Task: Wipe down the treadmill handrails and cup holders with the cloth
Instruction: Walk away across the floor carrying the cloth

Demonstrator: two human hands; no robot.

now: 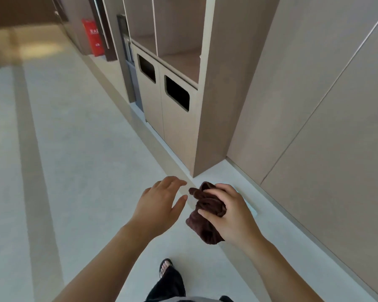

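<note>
Pale grey smooth floor fills left and bottom, darker beige stripes running along it
Tall beige panelled wall at right
Tan cabinet with two dark rounded slots beside wall, open shelves above
Right hand above floor, fingers and thumb curled round bunched dark brown cloth; cloth end hangs below palm
Left hand just beside cloth, apart from it, fingers spread and relaxed, holding nothing
Red box far back left
Sandalled foot near bottom edge
</note>
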